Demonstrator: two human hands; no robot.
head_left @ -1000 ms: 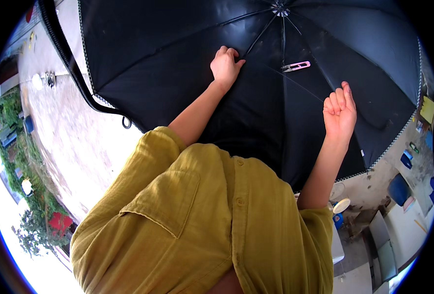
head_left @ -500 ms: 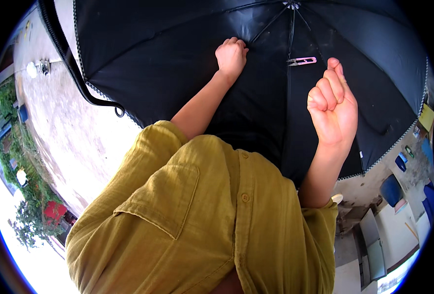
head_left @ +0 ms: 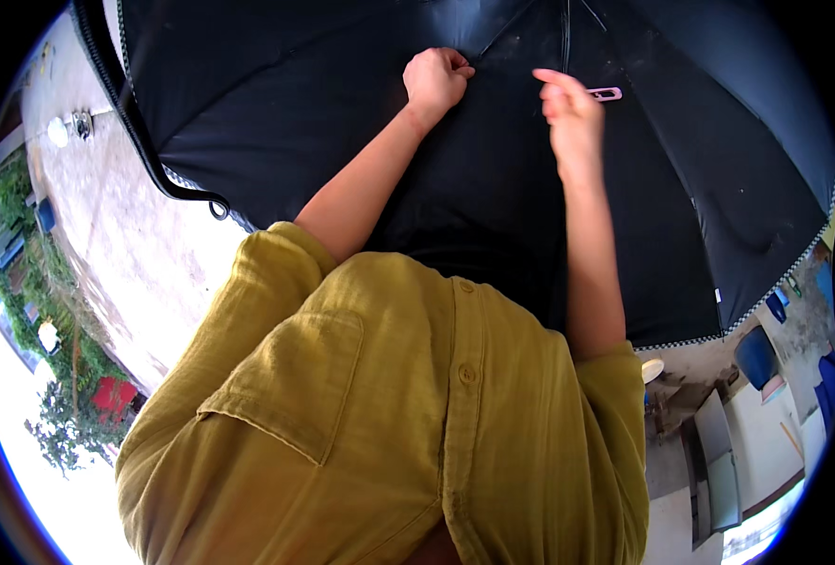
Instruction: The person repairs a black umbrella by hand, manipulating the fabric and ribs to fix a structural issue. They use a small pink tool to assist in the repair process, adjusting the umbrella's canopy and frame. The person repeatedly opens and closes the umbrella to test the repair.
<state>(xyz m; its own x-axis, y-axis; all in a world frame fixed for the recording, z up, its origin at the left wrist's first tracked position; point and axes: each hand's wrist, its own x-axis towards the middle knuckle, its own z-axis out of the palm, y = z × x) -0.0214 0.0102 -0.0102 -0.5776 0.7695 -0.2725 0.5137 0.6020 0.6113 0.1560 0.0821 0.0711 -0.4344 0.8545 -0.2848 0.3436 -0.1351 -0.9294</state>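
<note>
Umbrella (head_left: 502, 151) spans the upper frame, left hand (head_left: 438, 82) pinching it, right hand (head_left: 574, 115) apart, grip unclear to me; a careless brush could slide the pink snips (head_left: 617, 93).

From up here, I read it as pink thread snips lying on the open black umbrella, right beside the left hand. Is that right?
Not quite: in the head view, the pink thread snips are beside the right hand, which partly hides them, not the left hand. They do lie on the open black umbrella.
</note>
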